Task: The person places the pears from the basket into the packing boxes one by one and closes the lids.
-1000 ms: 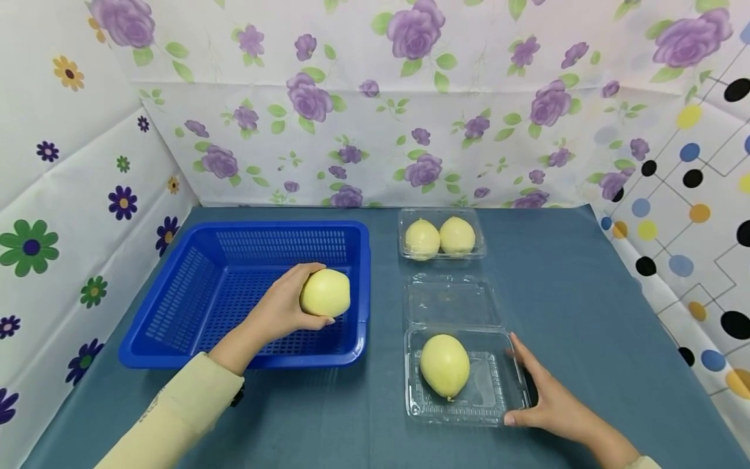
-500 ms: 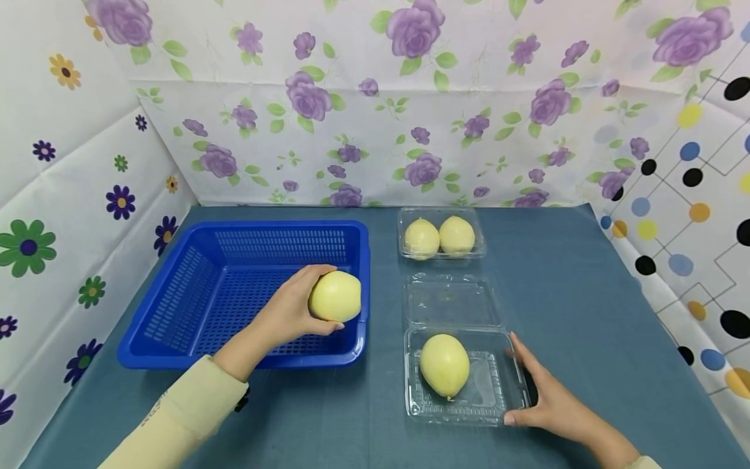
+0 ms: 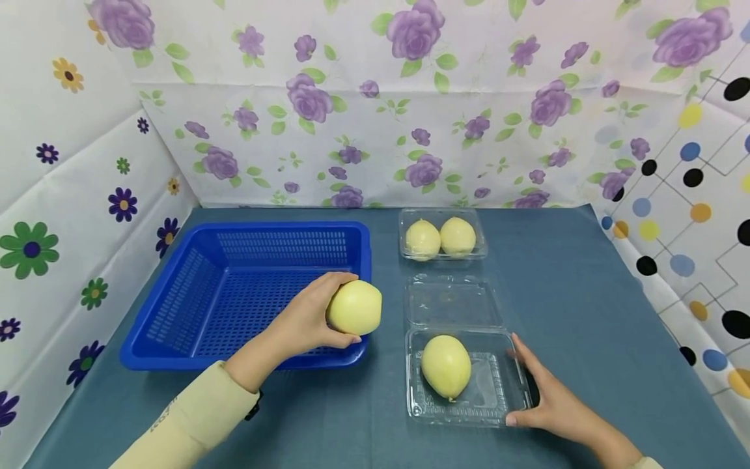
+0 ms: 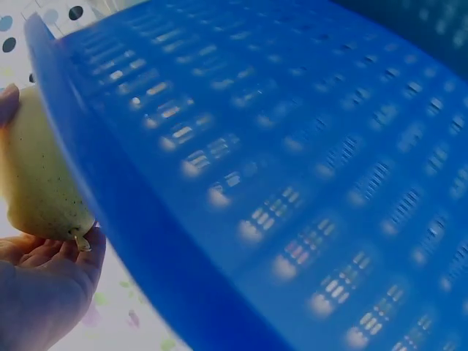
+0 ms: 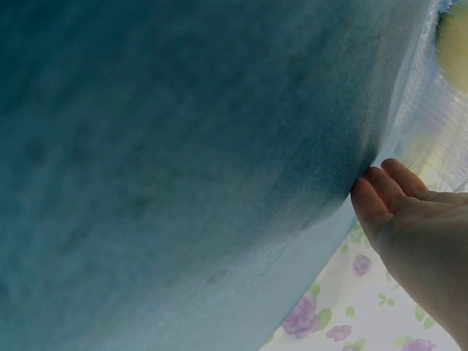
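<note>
My left hand (image 3: 310, 316) holds a pale yellow pear (image 3: 355, 307) over the right rim of the blue plastic basket (image 3: 346, 361). In the left wrist view the pear (image 4: 40, 164) shows brown specks and a short stem, beside the basket wall (image 4: 146, 197). On the right, an open clear plastic clamshell box (image 3: 489, 384) lies on the table with its lid (image 3: 454, 303) folded back. A second pear (image 3: 446, 366) sits in its left half. My right hand (image 3: 551, 400) grips the box's right side, thumb at the near corner and fingers along the edge.
Behind the open box stands another clear box (image 3: 443, 212) with two pears (image 3: 458, 236) in it. The blue-grey tablecloth (image 3: 562, 280) reaches back to a flowered curtain (image 3: 375, 111). Patterned sheets hang at left and right.
My left hand has carried the pear rightward and slightly nearer, from inside the basket to above its right rim. The right hand and the boxes have stayed in place.
</note>
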Available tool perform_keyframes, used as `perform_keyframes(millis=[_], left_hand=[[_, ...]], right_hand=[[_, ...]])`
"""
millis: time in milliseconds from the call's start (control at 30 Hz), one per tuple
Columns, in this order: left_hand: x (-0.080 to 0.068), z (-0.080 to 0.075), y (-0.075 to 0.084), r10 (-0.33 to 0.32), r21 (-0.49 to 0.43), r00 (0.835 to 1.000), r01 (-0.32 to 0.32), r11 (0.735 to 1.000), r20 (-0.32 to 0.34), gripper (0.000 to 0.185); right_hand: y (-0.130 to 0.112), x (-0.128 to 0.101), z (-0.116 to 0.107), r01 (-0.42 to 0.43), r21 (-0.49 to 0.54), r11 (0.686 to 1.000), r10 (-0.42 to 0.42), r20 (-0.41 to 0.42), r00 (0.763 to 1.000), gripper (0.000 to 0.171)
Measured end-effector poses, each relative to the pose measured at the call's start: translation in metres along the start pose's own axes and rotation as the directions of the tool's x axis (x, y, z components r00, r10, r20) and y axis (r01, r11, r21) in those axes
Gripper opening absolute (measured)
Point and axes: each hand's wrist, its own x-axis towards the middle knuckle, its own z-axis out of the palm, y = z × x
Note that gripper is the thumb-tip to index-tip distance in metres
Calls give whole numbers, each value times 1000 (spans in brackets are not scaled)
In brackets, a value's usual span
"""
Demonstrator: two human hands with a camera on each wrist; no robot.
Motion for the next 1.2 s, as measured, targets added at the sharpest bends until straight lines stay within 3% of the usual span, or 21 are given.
perform_keyframes(millis=[300,567,1200], left_hand=[[1,0,12,41,27,999,-41,999,16,84],[2,2,14,85,70,996,-86,994,28,84],[12,18,23,138,69,987,-144,987,83,83]], right_hand=[[-1,3,-2,15,-19,1000,-15,-1,1000,122],[-2,3,-1,21,-22,1000,-21,-1,1000,121],[-2,1,0,-5,-2,1000,5,22,1000,119]])
